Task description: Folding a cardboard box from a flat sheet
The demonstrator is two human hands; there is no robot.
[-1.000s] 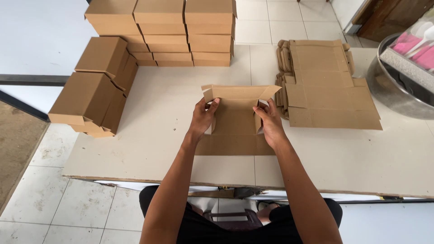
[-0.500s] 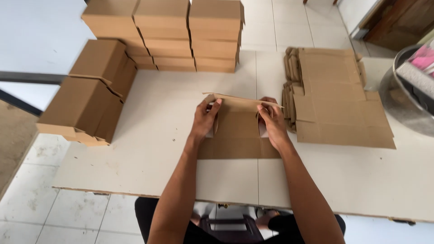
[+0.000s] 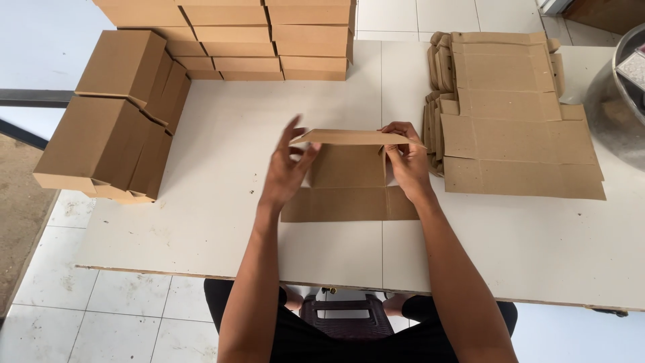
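A half-folded cardboard box blank lies near the middle of the white table, a little nearer the front edge than the back, with its long bottom panel flat on the surface and its far flap raised and tipped toward the person. The right hand is at the blank's right end, fingers curled around the top right corner of the raised flap and thumb pressed to its side wall, so it is gripping the cardboard. The left hand stands at the blank's left end with fingers spread and pointing up; its fingertips seem to touch the flap's left edge, though from this angle it is hard to say whether they pinch it or only rest against it, and the hand looks open. The blank thus sits between the two hands, just beyond the palms. Just beside the right hand, toward the table's right edge, lies a stack of flat blanks. Along the back edge stands a row of folded boxes, and at the left edge more finished boxes lean in a pile overhanging the corner. A metal bowl sits at the far right edge.
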